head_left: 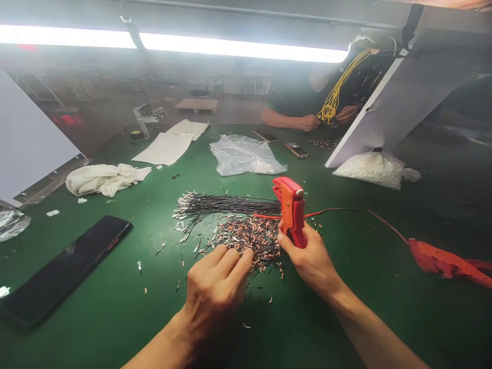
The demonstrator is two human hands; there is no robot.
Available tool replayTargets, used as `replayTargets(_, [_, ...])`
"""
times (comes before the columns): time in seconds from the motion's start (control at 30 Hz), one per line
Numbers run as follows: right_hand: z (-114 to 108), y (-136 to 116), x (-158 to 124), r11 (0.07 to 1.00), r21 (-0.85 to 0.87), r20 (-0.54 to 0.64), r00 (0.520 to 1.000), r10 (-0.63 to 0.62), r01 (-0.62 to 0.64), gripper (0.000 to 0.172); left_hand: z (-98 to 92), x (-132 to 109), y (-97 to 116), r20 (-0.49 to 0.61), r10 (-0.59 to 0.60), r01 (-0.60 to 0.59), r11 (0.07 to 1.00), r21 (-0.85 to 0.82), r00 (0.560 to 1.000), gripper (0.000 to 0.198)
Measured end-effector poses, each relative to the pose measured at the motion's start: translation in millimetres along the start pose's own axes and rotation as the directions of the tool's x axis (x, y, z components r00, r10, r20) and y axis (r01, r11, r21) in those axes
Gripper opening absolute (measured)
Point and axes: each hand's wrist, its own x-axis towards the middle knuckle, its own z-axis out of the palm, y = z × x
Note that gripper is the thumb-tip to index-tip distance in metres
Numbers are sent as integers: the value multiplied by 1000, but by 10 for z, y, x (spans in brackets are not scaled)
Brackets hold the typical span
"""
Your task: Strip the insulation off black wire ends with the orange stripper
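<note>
My right hand (313, 259) grips a red and orange wire stripper (292, 212), held upright with its jaws at the top. My left hand (220, 277) is curled at the near edge of a pile of short cut wire ends (249, 233) with copper strands and metal terminals. Its fingers are bent down and close together, and their tips are hidden, so what they pinch does not show. Just behind the pile lies a bundle of black wires (230, 204) with metal terminals at the left ends. A red wire (346, 209) runs past the wire stripper toward the right.
A red-handled tool (449, 261) lies at the right. On the left are a large black phone (69, 271) and a white cloth (107, 179). Behind the wires lies a clear plastic bag (246, 155). Across the table a person's hands (309, 123) hold yellow wires (330, 105).
</note>
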Motion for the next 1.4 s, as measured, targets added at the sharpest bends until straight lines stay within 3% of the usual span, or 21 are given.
replayTargets(0.1, [-49, -80, -30, 933, 341, 280, 960, 16, -116, 19, -19, -4, -44, -86, -75, 66, 993, -103, 994, 26])
replayTargets(0.17, [-88, -103, -49, 796, 530, 497, 868, -13, -292, 22, -37, 16, -92, -165, -143, 118, 981, -152, 976, 26])
replayTargets(0.23, [-108, -101, -68, 698, 582, 625, 779, -55, -418, 26, -56, 48, -151, -233, -204, 164, 970, -180, 951, 25])
replayTargets(0.3, [-99, -87, -87, 644, 592, 685, 724, -84, -485, 29, -65, 73, -207, -264, -231, 186, 965, -184, 937, 24])
replayTargets(0.4, [-49, -65, -118, 600, 591, 723, 684, -98, -539, 32, -50, 72, -255, -250, -215, 177, 970, -166, 944, 22])
replayTargets(0.6, [25, -38, -151, 573, 570, 750, 658, -71, -588, 29, -12, 15, -258, -190, -174, 159, 983, -95, 966, 17])
replayTargets(0.8, [7, -8, -153, 557, 568, 781, 610, -133, -606, 29, -70, 62, -243, -234, -183, 171, 983, -72, 955, 21])
replayTargets(1.13, [14, 23, -191, 499, 601, 785, 579, -219, -625, 31, -233, 125, -341, -341, -124, 135, 991, 10, 932, 35])
replayTargets(1.3, [63, 43, -226, 447, 546, 837, 485, -255, -708, 33, -206, 141, -301, -329, -114, 109, 993, -33, 937, 34])
replayTargets(1.4, [77, 39, -257, 402, 535, 845, 469, -258, -743, 30, -186, 142, -281, -326, -150, 128, 988, -87, 933, 33])
